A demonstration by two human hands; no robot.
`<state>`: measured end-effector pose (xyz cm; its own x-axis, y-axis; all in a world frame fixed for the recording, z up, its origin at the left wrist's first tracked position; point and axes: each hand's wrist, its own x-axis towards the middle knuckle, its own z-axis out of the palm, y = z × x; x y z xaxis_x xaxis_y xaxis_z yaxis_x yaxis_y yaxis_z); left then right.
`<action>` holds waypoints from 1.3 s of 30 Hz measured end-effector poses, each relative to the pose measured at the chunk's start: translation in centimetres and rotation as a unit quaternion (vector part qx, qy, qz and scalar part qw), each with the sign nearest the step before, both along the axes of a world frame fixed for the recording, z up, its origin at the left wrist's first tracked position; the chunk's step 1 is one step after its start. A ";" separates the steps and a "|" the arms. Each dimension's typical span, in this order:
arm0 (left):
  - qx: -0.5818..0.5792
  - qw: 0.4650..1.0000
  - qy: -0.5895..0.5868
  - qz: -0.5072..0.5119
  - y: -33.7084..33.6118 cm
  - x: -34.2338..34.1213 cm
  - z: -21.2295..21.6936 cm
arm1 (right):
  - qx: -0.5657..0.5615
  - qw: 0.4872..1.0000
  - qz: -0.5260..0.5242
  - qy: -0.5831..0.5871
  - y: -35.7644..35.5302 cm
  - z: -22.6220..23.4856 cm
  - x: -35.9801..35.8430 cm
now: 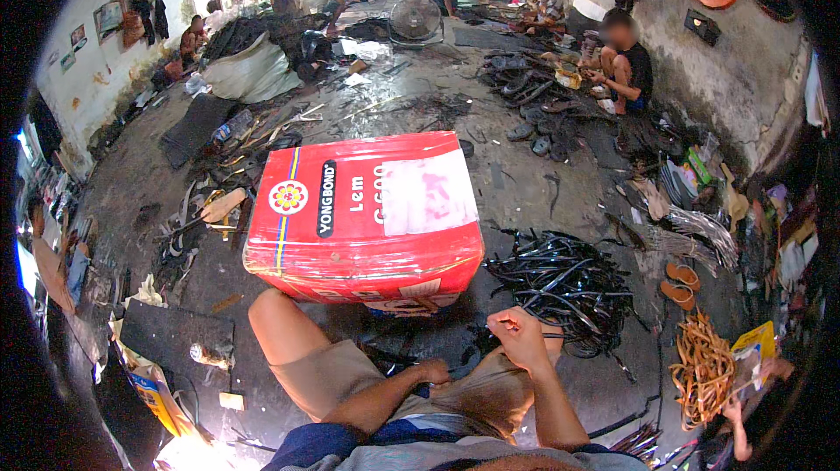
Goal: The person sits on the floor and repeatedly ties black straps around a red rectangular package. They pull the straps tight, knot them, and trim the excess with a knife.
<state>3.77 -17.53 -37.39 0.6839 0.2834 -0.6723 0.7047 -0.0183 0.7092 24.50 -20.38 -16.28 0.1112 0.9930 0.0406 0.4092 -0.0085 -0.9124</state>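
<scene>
A cluttered sandal workshop: black rubber straps (564, 283), soles (538, 134) and seated workers (623, 64) crowd the floor.

A large red box (363, 221) with a white label patch stands on the dark, littered floor (516, 182). A round floor fan (415, 19) stands farther back, near a crumpled grey sheet (254, 73). A heap of orange-brown straps (703, 370) lies to the right, with a pair of orange sandals (680, 283) just above it. Dark sandal soles (534, 121) are scattered near a seated person (623, 64) by the right wall. Other people sit at the far end of the room. A flat dark board (175, 335) lies at lower left.
</scene>
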 end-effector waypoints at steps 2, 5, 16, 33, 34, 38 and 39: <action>0.002 0.996 -0.083 0.011 -0.1 1.5 7.1 | -0.014 0.998 0.053 -0.005 -0.4 -0.5 0.5; 0.190 0.965 -0.178 0.021 -0.6 1.4 14.1 | -0.001 0.982 0.189 -0.009 -1.0 1.3 -0.4; 0.200 0.908 -0.243 0.276 0.7 -5.6 26.2 | -0.167 0.956 0.142 0.195 -0.4 9.0 1.1; 0.025 0.832 -0.379 0.404 -3.1 0.0 26.5 | -0.122 0.926 0.120 0.335 -1.7 5.8 -3.6; 0.015 0.831 -0.386 0.400 -3.1 0.0 26.1 | -0.119 0.926 0.119 0.339 -1.8 5.9 -3.7; 0.037 0.870 -0.349 0.346 -3.4 -1.4 26.5 | 0.205 0.974 0.075 -0.057 -1.2 7.2 -4.9; 0.055 0.891 -0.324 0.313 -3.4 -2.0 27.7 | 0.179 0.976 0.121 -0.020 -1.1 8.3 -5.0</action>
<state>1.77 -20.90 -9.71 0.6027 0.7861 -0.1374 0.0434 0.1396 0.9893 19.48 -21.44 -8.02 -0.1327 0.9113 0.3899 0.3947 0.4094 -0.8225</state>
